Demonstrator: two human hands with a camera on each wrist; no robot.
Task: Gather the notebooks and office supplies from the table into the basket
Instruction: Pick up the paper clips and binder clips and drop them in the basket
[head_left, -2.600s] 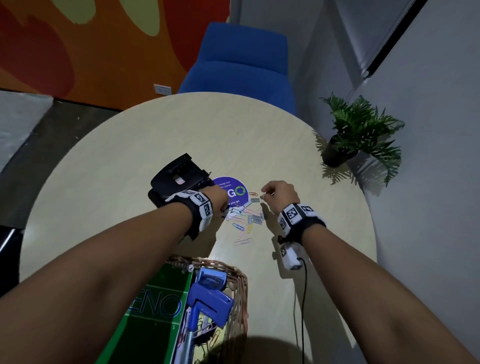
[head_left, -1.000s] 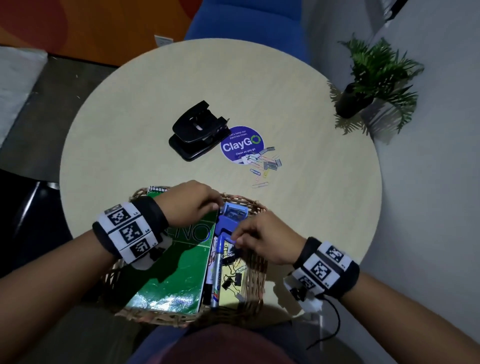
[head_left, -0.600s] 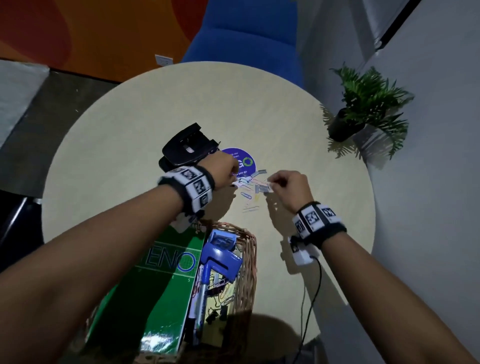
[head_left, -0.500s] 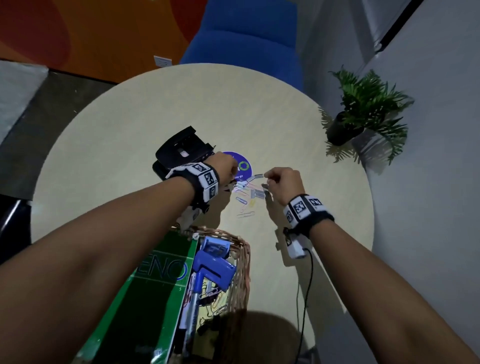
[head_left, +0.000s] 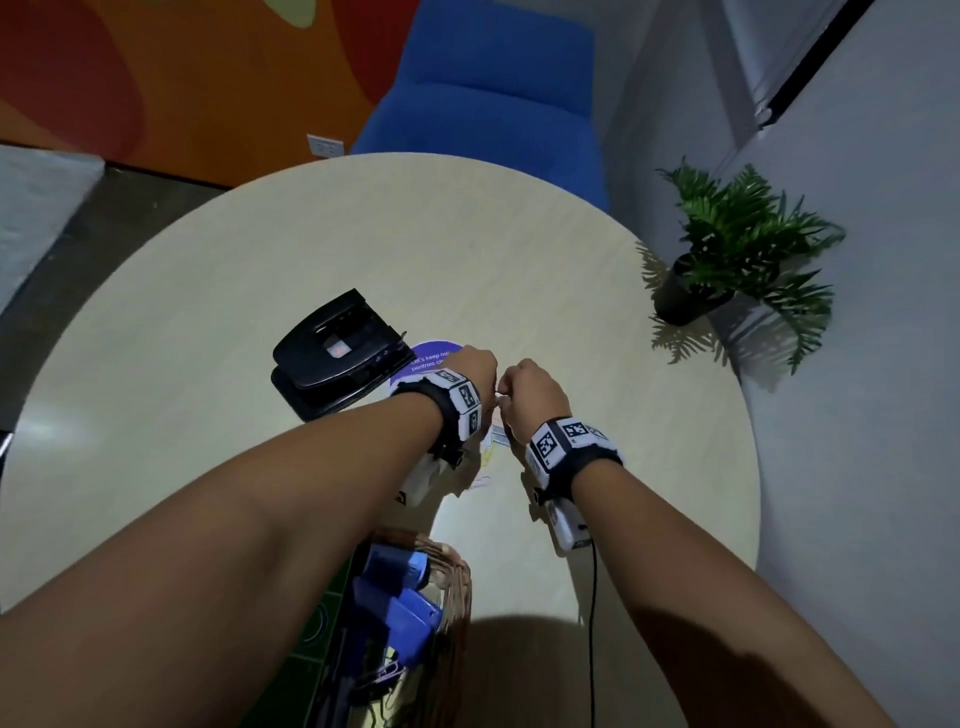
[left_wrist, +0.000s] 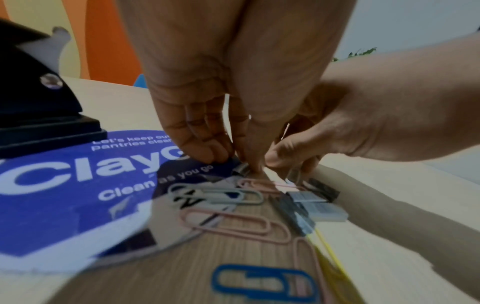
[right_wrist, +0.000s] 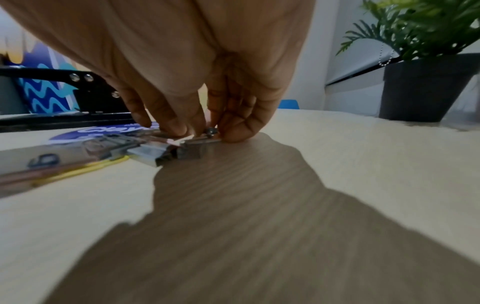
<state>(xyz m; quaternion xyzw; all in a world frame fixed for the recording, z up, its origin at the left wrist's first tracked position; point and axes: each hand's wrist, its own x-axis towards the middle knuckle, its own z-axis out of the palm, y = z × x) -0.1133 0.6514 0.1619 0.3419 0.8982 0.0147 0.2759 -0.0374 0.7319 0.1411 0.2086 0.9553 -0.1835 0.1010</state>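
Left wrist view: left hand (left_wrist: 207, 115) pinches a staple strip (left_wrist: 242, 169) off the counter (right_wrist: 337, 164), right hand (left_wrist: 345, 131) nips another beside it; paper clips (left_wrist: 233, 222) lie just beneath both wrists, so better sweep them together first

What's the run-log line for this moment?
phase: picking small supplies | left hand: pinching staple strip | right hand: pinching small item, unclear | paper clips: on table | hole punch: on table | basket: partly filled
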